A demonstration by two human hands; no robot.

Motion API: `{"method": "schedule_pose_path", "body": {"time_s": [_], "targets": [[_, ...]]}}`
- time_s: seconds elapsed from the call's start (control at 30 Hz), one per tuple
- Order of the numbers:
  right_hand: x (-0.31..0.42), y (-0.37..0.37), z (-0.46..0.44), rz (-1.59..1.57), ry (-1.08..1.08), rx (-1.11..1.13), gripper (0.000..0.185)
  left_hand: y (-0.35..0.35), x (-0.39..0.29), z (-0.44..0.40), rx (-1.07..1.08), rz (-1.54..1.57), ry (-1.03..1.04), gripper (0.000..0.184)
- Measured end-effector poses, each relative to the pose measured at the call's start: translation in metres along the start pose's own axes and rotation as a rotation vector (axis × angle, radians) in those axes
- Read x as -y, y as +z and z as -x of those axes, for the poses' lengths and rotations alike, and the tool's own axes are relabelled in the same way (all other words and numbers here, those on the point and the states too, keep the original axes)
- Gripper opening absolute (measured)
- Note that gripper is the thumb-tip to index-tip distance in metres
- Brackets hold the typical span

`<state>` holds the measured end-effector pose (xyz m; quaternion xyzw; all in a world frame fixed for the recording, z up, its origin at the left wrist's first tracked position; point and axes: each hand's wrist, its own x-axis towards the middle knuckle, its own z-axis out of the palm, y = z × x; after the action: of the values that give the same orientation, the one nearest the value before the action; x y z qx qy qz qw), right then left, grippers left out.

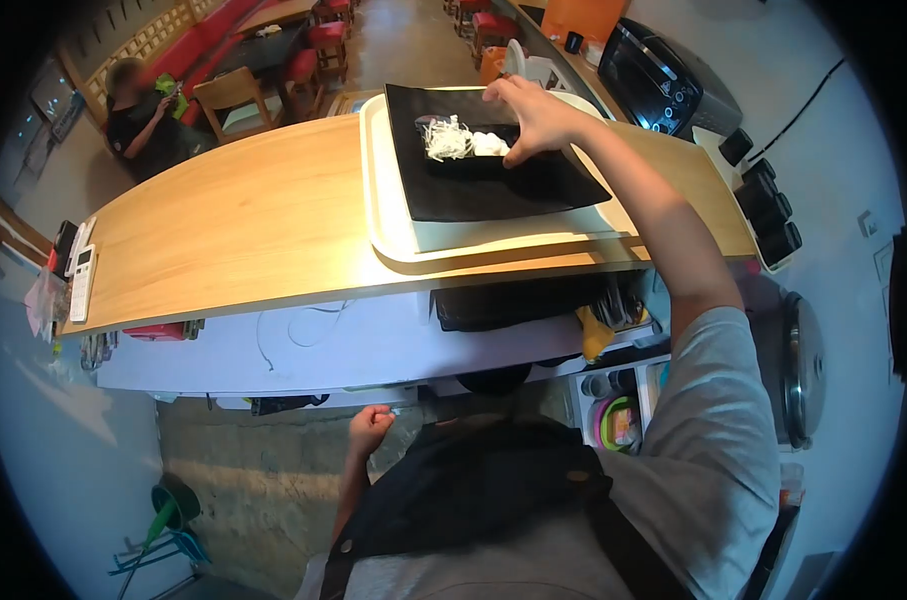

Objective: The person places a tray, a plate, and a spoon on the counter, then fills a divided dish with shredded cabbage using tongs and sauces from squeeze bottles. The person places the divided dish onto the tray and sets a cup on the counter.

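My right hand (545, 118) reaches over the counter, with thumb and fingers spanning the right end of a small black dish (463, 163). White shreds (446, 139) and a white creamy mound (489, 145) lie in that dish. It is on a large square black plate (503, 198), which rests on a cream tray (377, 205). The hand hides the dish's right end. Low in front of my body, my left hand (371, 430) is curled into a fist, away from the counter, with nothing visible in it.
The wooden counter (233, 220) carries a white remote (83, 283) at its left end. Black cups (768, 210) and a black appliance (663, 85) stand on the right. Beneath is a white lower shelf (223, 350). A seated person (138, 120) is beyond the counter.
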<state>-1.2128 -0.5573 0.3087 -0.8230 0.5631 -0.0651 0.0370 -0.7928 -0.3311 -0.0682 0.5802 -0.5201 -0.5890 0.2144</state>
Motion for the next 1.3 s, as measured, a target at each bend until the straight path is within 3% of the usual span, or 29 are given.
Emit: {"method": "schedule_pose_path", "body": {"time_s": [0.43, 1.2, 1.3], "targets": [[-0.014, 0.013, -0.016, 0.071, 0.078, -0.184, 0.087, -0.003, 0.013, 0.001, 0.008, 0.125, -0.027, 0.025], [-0.004, 0.003, -0.009, 0.103, 0.069, -0.218, 0.092, 0.0, 0.022, 0.005, 0.008, 0.054, -0.042, 0.023], [0.014, -0.011, 0.021, 0.263, 0.121, -0.298, 0.087, 0.006, 0.044, -0.008, 0.078, 0.067, 0.004, 0.023]]}}
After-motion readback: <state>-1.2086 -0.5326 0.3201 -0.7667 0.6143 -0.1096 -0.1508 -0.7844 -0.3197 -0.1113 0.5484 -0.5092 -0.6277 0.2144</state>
